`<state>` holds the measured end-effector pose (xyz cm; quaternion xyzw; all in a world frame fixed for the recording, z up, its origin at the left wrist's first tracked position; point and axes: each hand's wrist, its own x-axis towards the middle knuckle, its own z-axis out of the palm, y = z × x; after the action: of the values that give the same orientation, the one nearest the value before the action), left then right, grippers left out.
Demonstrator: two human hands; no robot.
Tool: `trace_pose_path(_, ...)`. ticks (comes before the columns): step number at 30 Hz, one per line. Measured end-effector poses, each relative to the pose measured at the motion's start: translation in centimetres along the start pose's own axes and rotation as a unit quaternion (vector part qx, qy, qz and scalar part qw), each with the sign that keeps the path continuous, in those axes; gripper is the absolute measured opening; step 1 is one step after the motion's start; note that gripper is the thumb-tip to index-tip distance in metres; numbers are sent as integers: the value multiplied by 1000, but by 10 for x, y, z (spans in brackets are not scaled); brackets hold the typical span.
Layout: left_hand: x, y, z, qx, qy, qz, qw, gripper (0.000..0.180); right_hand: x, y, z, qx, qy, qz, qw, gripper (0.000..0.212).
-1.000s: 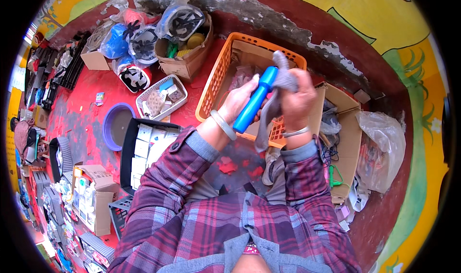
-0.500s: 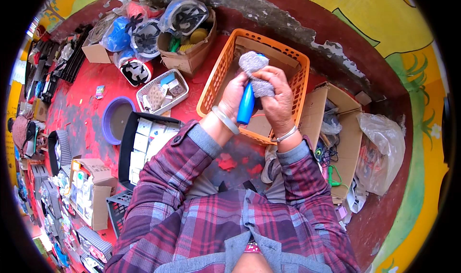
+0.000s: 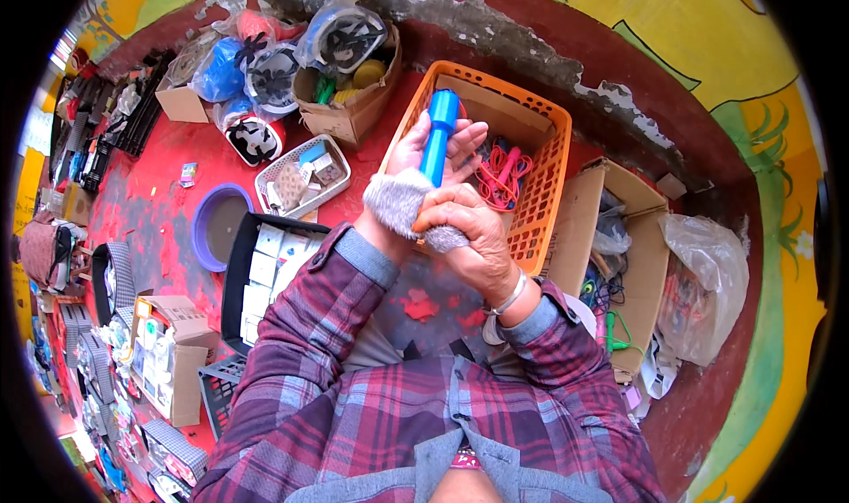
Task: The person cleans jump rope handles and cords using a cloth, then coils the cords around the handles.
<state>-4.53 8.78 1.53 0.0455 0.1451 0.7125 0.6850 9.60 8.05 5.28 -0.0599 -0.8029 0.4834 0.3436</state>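
Note:
A glossy blue flashlight (image 3: 437,140) lies across the upturned palm of my left hand (image 3: 409,153), its wider end pointing away from me. The fingers of that hand are loosely curled beside it, with gaps between them. My right hand (image 3: 469,224) grips a fuzzy grey cloth (image 3: 398,204) bunched around the near end of the flashlight, which the cloth hides. Part of the cloth lies over the base of my left palm and wrist. Both hands are above the near part of an orange plastic basket (image 3: 541,198).
Pink jump ropes (image 3: 506,174) lie inside the basket. To the right stands an open cardboard box (image 3: 650,282) with cords, beside a clear plastic bag (image 3: 707,282). A white tray (image 3: 305,204), purple basin (image 3: 205,238) and black case of white boxes (image 3: 237,282) are on the left.
The flashlight has turned from pointing toward me to pointing away. The cloth has come from its far side down to its near end. My right hand moved nearer, uncovering the pink ropes.

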Motion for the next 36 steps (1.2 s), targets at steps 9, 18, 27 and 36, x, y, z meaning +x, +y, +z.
trace_pose_path(9,0,-19,12,-51,-11,-38,998,46,11,8,-68,365,281,131,878,24)
trace_pose_path(18,7,-20,-15,-4,116,-17,993,46,10,19,-31,416,109,273,861,28)
trace_pose_path(27,3,-11,-45,-52,40,-67,996,59,9,22,-27,21,-36,44,998,41)
trace_pose_path(36,2,-49,-51,-142,27,-155,977,52,4,21,-12,-216,68,-143,964,29)
